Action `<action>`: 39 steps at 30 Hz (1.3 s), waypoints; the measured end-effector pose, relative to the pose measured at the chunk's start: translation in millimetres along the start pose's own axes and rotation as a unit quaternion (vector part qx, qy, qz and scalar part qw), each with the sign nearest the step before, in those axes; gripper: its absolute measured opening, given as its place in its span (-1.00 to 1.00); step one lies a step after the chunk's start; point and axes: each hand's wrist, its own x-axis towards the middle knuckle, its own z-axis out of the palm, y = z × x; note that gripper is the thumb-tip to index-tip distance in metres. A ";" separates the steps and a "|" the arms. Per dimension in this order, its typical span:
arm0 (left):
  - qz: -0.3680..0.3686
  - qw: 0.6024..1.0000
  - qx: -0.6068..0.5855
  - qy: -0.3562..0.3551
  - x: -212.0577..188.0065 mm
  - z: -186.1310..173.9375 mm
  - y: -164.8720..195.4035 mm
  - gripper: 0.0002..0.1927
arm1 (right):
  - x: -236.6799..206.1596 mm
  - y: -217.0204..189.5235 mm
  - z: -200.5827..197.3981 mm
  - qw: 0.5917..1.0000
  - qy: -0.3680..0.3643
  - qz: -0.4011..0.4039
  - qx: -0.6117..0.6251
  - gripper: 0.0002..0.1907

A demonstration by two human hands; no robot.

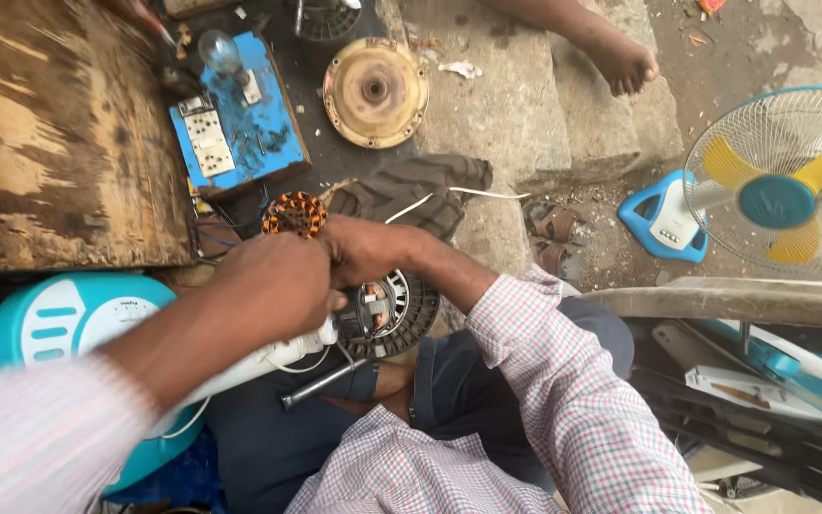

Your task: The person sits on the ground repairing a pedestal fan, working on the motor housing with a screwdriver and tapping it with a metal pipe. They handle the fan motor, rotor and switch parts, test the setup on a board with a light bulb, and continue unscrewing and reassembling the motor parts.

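Observation:
A dark round fan motor point(394, 306) with a silver core rests over my lap, joined to a white fan neck point(264, 363). My left hand point(273, 286) is closed around the top of that neck, right beside the motor. My right hand point(363, 247) grips the motor's upper edge from the far side, fingers curled on it. Both hands hide part of the motor. A grey metal rod point(325, 383) lies under the motor across my knee. Just beyond my hands sits a copper-wound stator point(294, 213).
A blue test board point(249, 128) with a bulb and a socket and a yellowish round motor cover point(375, 90) lie ahead. A wooden board point(49, 133) is at left, a teal fan base point(59, 319) below it. A yellow-bladed table fan point(782, 181) stands right. Another person's bare foot point(620, 59) rests on the step.

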 end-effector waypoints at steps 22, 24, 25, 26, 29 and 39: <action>0.281 0.798 -0.132 0.517 -19.9 89.1 -47.4 -0.68 | -39.0 -18.3 -4.2 0.978 0.100 0.177 -0.044 -0.72; 0.253 0.817 -0.097 0.508 -11.8 93.7 -46.9 -0.70 | -63.5 -29.3 -3.2 0.963 0.145 0.211 -0.090 -0.69; 0.240 0.826 -0.081 0.503 -8.0 96.1 -46.2 -0.69 | -77.0 -35.1 -1.9 0.955 0.157 0.237 -0.079 -0.68; 0.294 0.799 -0.125 0.510 -4.5 98.3 -45.6 -0.68 | -88.2 -39.1 -1.0 0.947 0.169 0.264 -0.067 -0.67; 0.370 0.744 -0.198 0.520 2.4 102.4 -43.1 -0.50 | -111.2 -41.4 1.7 0.924 0.243 0.266 -0.125 -0.68; 0.319 0.729 -0.182 0.578 16.4 115.5 -34.5 -0.36 | -118.9 -9.0 -17.7 0.890 0.279 0.285 -0.222 -0.73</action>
